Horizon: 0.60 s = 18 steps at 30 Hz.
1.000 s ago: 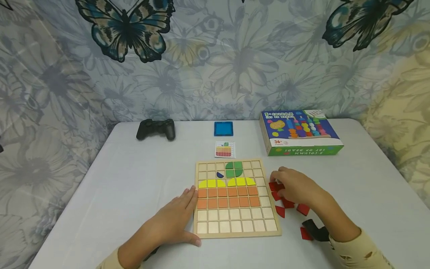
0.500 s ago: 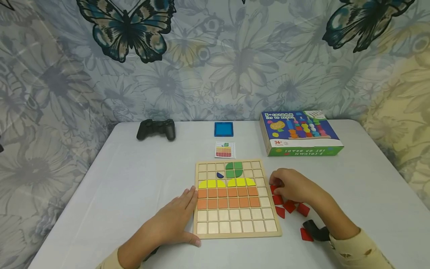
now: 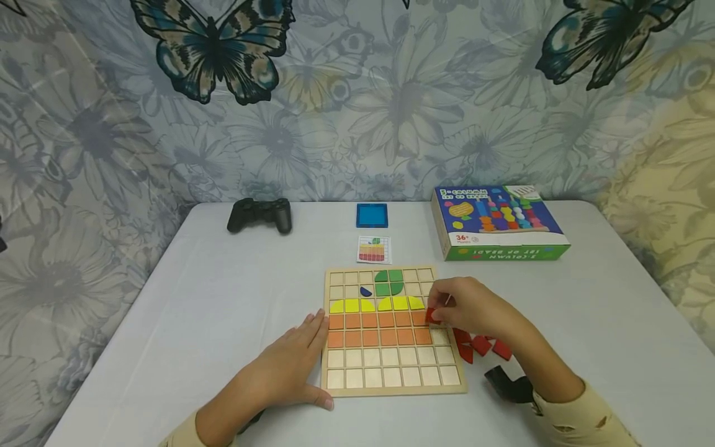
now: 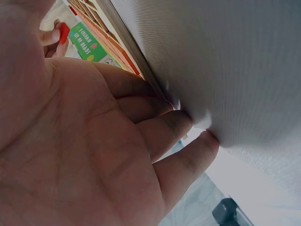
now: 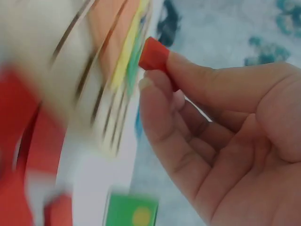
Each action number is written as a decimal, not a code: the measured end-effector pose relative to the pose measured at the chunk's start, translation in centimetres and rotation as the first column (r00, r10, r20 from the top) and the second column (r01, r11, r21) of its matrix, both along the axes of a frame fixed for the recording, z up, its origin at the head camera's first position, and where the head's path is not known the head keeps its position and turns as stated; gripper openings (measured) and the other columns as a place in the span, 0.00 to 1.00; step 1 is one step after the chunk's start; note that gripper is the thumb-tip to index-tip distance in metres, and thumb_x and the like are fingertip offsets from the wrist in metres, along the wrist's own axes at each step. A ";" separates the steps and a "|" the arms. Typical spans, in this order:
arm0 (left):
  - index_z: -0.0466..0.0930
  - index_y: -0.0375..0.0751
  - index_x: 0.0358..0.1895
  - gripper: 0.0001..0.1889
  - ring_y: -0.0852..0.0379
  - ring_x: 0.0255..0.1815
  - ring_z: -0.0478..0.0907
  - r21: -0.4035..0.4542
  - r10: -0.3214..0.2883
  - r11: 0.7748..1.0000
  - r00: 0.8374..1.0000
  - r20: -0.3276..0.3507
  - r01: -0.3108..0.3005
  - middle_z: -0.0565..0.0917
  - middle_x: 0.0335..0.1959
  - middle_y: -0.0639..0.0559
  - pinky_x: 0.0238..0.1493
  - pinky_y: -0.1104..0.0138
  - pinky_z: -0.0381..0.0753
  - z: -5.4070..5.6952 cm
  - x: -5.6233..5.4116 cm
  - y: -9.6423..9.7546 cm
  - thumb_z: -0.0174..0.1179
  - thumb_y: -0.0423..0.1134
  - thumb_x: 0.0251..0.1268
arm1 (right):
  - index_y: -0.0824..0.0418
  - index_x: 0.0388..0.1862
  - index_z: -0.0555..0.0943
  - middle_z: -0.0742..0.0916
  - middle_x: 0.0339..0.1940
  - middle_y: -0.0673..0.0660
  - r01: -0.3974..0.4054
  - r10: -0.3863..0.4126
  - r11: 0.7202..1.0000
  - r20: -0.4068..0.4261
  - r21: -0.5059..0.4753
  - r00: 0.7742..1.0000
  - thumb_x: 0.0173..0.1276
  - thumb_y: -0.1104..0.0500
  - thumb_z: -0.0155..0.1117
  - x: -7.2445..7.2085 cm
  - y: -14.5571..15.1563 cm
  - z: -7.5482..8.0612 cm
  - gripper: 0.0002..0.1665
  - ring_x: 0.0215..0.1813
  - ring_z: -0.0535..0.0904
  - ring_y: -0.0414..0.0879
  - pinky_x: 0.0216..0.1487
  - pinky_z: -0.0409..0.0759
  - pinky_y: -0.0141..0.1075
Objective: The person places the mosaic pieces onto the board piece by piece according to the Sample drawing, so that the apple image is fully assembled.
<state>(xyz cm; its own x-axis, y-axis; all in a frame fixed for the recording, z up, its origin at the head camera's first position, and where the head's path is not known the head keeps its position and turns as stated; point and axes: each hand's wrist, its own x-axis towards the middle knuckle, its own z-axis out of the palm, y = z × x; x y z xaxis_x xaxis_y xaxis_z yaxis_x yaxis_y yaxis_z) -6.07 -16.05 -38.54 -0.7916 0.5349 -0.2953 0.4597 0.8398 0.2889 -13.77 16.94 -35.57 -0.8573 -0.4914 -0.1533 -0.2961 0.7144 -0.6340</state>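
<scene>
A wooden grid board (image 3: 392, 392) lies on the table, with green quarter pieces (image 3: 389, 282), a dark blue half-round piece (image 3: 365, 291), a row of yellow pieces (image 3: 352, 305) and two rows of orange square tiles (image 3: 370, 338) in its cells. My right hand (image 3: 475, 304) pinches a red tile (image 5: 154, 54) between thumb and index finger, over the board's right side. Along the board's left edge rests my left hand (image 3: 290, 360), fingers extended and thumb at the near left corner. More red pieces (image 3: 481, 345) lie just right of the board, partly hidden by the right arm.
Behind the board lie a small pattern card (image 3: 374, 249) and a blue square tray (image 3: 372, 215). A black game controller (image 3: 259, 215) sits at the back left. The bead-set box (image 3: 499, 223) stands at the back right, before a patterned cloth backdrop (image 3: 357, 124).
My right hand has picked up a red tile from the loose pieces and moved left with it, over the board's right edge. The left hand stays in place.
</scene>
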 end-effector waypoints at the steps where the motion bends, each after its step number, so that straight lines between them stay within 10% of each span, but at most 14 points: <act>1: 0.47 0.28 0.79 0.69 0.39 0.80 0.45 0.000 -0.001 1.000 1.000 0.001 0.001 0.46 0.80 0.35 0.73 0.47 0.58 0.0 0.0 0.0 0.68 0.74 0.44 | 0.56 0.32 0.83 0.82 0.28 0.48 -0.013 0.013 1.000 0.003 -0.014 1.000 0.63 0.67 0.72 0.2 -0.8 0.0 0.07 0.34 0.76 0.45 0.34 0.80 0.35; 11: 0.47 0.29 0.79 0.68 0.40 0.80 0.46 -0.003 0.004 1.000 1.000 0.005 -0.004 0.46 0.81 0.36 0.73 0.47 0.59 -0.1 -0.1 0.1 0.68 0.73 0.44 | 0.54 0.25 0.82 0.80 0.20 0.43 -0.204 0.202 0.973 -0.026 -0.107 0.979 0.59 0.66 0.77 1.8 -10.1 -1.6 0.12 0.26 0.75 0.40 0.28 0.78 0.32; 18: 0.48 0.30 0.79 0.67 0.39 0.80 0.46 0.005 0.003 1.000 1.000 0.010 -0.003 0.46 0.81 0.36 0.72 0.46 0.60 0.1 0.0 -0.1 0.68 0.73 0.45 | 0.53 0.20 0.77 0.75 0.16 0.42 -0.283 0.286 0.958 -0.106 0.041 0.952 0.62 0.64 0.75 3.1 -14.5 -2.4 0.16 0.22 0.69 0.36 0.24 0.68 0.27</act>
<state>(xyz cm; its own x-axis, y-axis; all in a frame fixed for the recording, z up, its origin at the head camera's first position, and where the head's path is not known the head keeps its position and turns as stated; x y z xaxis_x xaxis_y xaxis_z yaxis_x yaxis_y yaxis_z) -6.08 -16.12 -38.46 -0.7900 0.5344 -0.3007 0.4543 0.8394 0.2982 -10.69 2.46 -38.00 -0.6949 -0.7144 -0.0815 -0.5562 0.6059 -0.5688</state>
